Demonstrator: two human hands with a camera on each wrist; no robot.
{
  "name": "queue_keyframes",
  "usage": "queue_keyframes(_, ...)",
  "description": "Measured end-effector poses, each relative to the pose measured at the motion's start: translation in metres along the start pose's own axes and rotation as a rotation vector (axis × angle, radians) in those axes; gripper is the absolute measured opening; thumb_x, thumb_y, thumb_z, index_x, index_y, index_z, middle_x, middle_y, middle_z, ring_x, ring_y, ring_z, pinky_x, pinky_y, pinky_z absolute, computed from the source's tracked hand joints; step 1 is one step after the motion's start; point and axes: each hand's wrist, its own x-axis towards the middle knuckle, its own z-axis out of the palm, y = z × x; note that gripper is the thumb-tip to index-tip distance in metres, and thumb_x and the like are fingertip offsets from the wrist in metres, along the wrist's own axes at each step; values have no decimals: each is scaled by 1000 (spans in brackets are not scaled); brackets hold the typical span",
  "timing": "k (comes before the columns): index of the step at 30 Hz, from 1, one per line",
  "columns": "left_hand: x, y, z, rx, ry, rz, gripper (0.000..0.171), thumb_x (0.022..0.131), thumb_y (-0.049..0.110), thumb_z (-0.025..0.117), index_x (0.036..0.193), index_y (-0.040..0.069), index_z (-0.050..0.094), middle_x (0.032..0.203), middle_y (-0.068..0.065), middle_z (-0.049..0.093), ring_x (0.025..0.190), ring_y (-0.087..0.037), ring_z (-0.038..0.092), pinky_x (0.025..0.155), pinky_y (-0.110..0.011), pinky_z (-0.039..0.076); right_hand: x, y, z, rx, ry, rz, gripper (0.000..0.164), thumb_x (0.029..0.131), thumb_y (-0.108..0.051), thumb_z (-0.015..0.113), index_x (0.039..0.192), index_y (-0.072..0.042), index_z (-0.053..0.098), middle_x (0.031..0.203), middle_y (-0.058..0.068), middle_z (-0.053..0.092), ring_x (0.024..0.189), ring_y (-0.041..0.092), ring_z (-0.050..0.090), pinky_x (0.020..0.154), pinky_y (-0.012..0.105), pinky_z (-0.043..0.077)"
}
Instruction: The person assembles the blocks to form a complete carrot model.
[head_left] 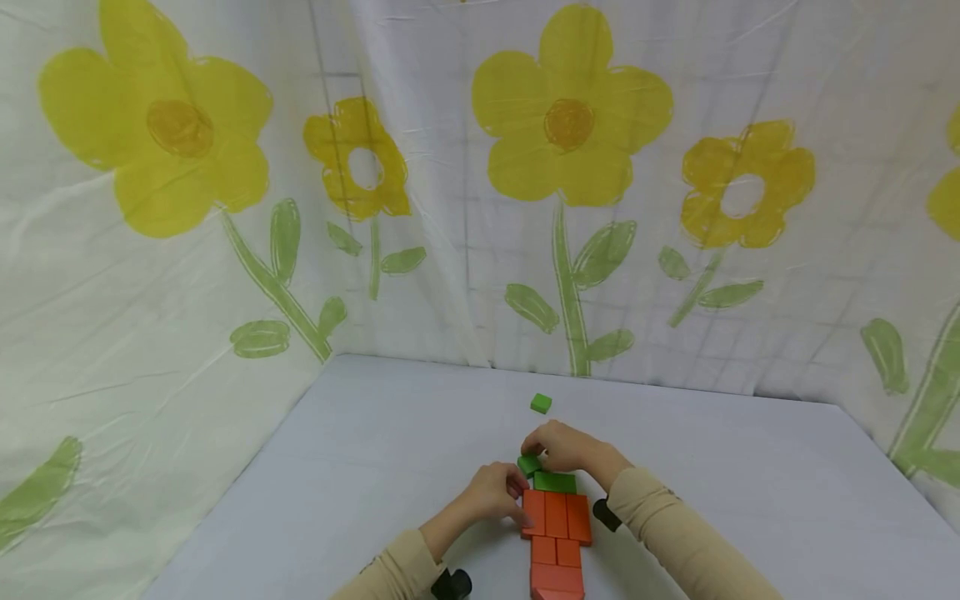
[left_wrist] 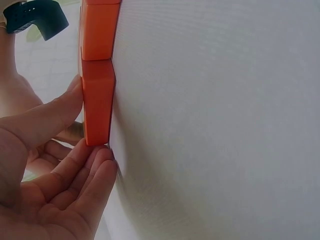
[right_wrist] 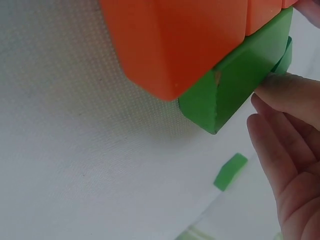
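Note:
Orange blocks (head_left: 556, 515) lie flat against one another, with a long green block (head_left: 555, 482) across their far end. At the left of that block, a small green block (head_left: 528, 465) sits at a slant. My right hand (head_left: 566, 447) pinches this small block from the far side; its thumb also lies close to the long green block (right_wrist: 245, 80) in the right wrist view. My left hand (head_left: 495, 492) touches the far left orange block (left_wrist: 97, 102), thumb on its upper face and fingertips by its far end. The small block is mostly hidden in the right wrist view.
Another small green block (head_left: 541, 403) lies apart, farther back on the white table (head_left: 390, 425). More orange blocks (head_left: 557, 577) continue the layout toward the near edge. A white curtain with yellow flowers (head_left: 570, 108) hangs behind the table and at its left.

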Motion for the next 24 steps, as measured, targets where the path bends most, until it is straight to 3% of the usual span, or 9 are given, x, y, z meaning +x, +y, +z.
queue_keyframes(9,3,0,-2,-7,-5,-6,32,65,0,87,89,0,65,77,-1,59,71,-12,51,65,-24,46,-1,-2,-13,-20,10,33,36,72,17,63,105,4,70,101,13,70,92,27,67,79,35,54)
queue_keyframes(13,5,1,-3,-20,-1,-38,31,65,-1,87,88,1,66,77,-1,59,70,-12,51,63,-25,46,3,0,-21,-76,99,146,35,75,16,63,109,10,66,108,21,67,102,37,62,87,46,50)
queue_keyframes(16,4,0,0,-37,2,-53,31,65,-2,86,88,1,66,76,-1,59,70,-13,51,63,-25,46,7,6,-20,-132,137,271,37,82,16,53,118,12,61,119,27,61,114,43,55,98,50,42)
queue_keyframes(20,3,-3,4,-44,9,-36,32,63,-4,86,88,1,66,75,0,58,69,-11,51,64,-25,45,11,15,-11,-157,110,375,48,87,19,40,133,9,52,138,28,47,129,45,41,108,52,31)
queue_keyframes(24,2,-4,5,-44,10,-18,32,62,-4,86,87,1,66,75,1,58,69,-10,51,65,-24,45,9,19,-6,-163,76,387,50,89,18,42,137,7,48,143,27,43,133,45,36,109,52,28)
